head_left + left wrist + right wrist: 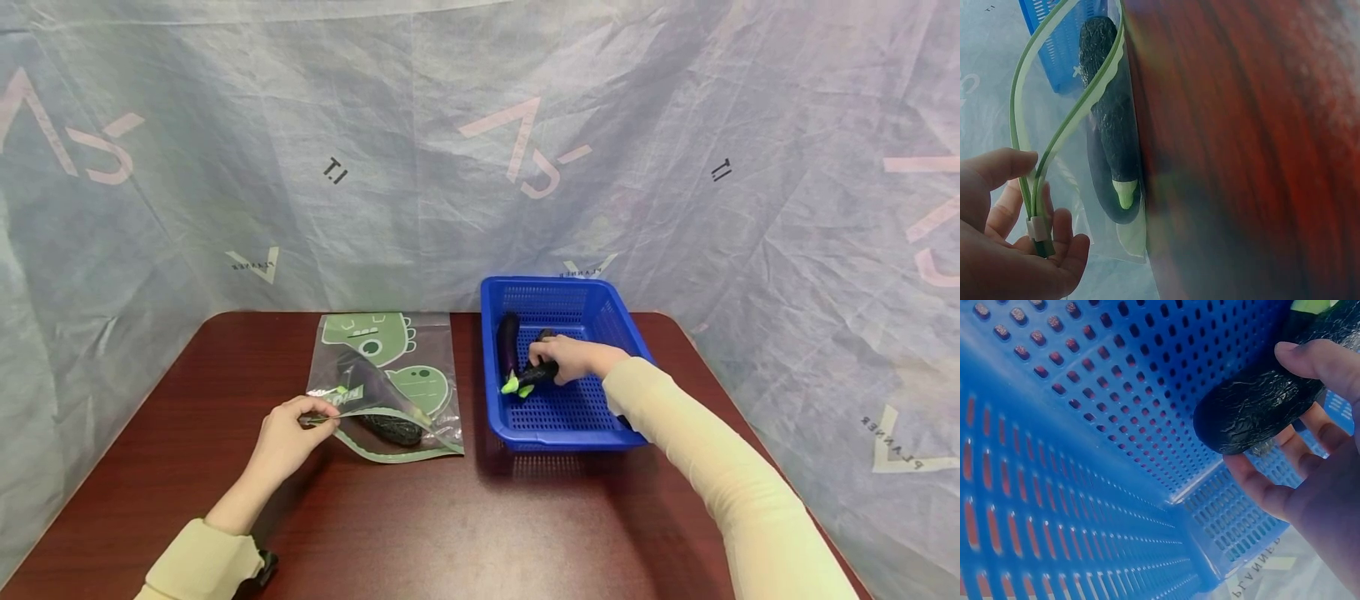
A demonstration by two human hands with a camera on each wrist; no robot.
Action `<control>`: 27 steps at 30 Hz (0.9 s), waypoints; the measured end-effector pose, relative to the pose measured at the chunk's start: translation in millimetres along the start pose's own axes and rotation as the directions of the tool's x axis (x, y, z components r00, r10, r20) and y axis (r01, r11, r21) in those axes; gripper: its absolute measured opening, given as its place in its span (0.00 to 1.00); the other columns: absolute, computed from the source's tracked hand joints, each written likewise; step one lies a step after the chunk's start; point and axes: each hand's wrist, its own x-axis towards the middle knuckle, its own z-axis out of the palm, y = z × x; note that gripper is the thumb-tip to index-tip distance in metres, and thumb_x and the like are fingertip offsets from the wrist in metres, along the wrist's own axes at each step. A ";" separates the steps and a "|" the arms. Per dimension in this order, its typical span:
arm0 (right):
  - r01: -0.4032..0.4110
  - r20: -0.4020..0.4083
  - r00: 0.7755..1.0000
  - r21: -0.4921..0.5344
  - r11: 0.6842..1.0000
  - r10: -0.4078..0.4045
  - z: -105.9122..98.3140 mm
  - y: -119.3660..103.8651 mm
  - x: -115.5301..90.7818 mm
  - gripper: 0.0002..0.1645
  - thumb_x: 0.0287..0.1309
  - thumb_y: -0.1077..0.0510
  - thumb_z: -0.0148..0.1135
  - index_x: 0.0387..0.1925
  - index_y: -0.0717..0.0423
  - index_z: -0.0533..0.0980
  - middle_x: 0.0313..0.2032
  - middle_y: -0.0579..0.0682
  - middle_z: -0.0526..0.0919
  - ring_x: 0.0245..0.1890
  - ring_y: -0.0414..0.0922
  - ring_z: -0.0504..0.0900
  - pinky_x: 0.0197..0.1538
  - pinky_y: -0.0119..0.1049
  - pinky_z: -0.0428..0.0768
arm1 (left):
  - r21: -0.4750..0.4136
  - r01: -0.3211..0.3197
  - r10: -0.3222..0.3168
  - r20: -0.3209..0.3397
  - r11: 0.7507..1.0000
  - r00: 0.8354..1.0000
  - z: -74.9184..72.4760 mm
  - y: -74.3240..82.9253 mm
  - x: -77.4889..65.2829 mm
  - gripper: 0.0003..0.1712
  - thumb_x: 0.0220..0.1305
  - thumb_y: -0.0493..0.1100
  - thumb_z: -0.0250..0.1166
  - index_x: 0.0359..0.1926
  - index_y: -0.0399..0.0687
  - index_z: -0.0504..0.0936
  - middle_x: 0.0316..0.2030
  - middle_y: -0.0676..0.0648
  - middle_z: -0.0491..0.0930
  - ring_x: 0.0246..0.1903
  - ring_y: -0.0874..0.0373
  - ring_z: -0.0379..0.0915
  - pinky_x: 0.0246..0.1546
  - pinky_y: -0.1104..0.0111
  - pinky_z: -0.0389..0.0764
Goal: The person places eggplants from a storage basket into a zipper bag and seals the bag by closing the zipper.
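L. hand (296, 429) pinches zip bag (390, 379) by its rim, ctr.-left of frame; R. hand (566, 358) curls thumb and fingers round dark veg (1247, 406) in blue basket (566, 439), right of ctr. Best: rim held wide, grip mid-body. R. wrist view crops veg's stem end; no. of bagged veg (1121, 137) unclear.

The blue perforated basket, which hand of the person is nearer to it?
Right. The right hand is inside the basket, gripping a dark vegetable; the left hand is outside, to its left, pinching the edge of the zip bag.
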 end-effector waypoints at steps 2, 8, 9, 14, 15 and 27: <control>0.000 -0.002 1.000 0.000 1.000 0.000 -3.0 -2.0 -1.9 0.24 0.45 0.71 0.66 0.41 0.48 0.68 0.40 0.50 0.71 0.41 0.48 0.69 0.43 0.42 0.70 | 0.001 0.002 -0.002 0.004 1.000 1.000 0.0 -0.1 0.0 0.08 0.46 0.37 0.73 0.26 0.54 0.83 0.30 0.53 0.82 0.28 0.65 0.75 0.30 0.71 0.73; 0.005 -0.012 1.000 0.009 1.000 -0.005 -9.6 -7.0 -7.3 0.24 0.46 0.71 0.66 0.42 0.49 0.68 0.41 0.50 0.70 0.42 0.48 0.69 0.43 0.43 0.71 | -0.001 0.004 -0.004 0.012 1.000 1.000 -0.1 0.0 -0.1 0.07 0.47 0.37 0.73 0.27 0.54 0.84 0.30 0.53 0.82 0.29 0.64 0.75 0.30 0.71 0.72; 0.008 -0.016 1.000 0.010 1.000 -0.008 -10.2 -7.7 -7.8 0.24 0.46 0.71 0.66 0.42 0.49 0.68 0.41 0.50 0.70 0.42 0.48 0.69 0.42 0.42 0.70 | -0.001 0.005 -0.005 0.013 1.000 1.000 -0.1 -0.2 -0.1 0.07 0.47 0.37 0.73 0.27 0.54 0.83 0.31 0.53 0.82 0.29 0.64 0.75 0.30 0.71 0.73; 0.034 -0.040 0.999 0.014 0.999 -0.033 -12.6 -11.0 -8.4 0.24 0.45 0.70 0.68 0.40 0.47 0.68 0.38 0.48 0.70 0.40 0.46 0.68 0.42 0.41 0.70 | -0.002 0.007 -0.007 0.008 1.000 1.000 -0.2 -0.6 -0.4 0.08 0.47 0.37 0.73 0.26 0.54 0.83 0.30 0.53 0.82 0.29 0.65 0.75 0.30 0.71 0.73; 0.037 -0.043 0.998 0.014 0.999 -0.036 -13.6 -12.0 -8.8 0.24 0.45 0.69 0.68 0.40 0.47 0.68 0.37 0.47 0.70 0.39 0.46 0.68 0.42 0.41 0.70 | -0.002 0.007 -0.007 0.007 1.000 1.000 -0.2 -0.8 -0.5 0.08 0.46 0.37 0.73 0.26 0.54 0.83 0.30 0.53 0.82 0.29 0.65 0.75 0.30 0.71 0.73; 0.040 -0.065 0.997 0.007 0.999 -0.039 -29.7 -20.9 -19.8 0.23 0.44 0.68 0.69 0.40 0.47 0.70 0.36 0.47 0.72 0.39 0.47 0.69 0.42 0.42 0.70 | -0.008 0.004 -0.004 0.004 1.000 1.000 -0.3 0.3 -1.3 0.07 0.47 0.37 0.73 0.27 0.53 0.84 0.30 0.53 0.82 0.28 0.66 0.74 0.31 0.71 0.72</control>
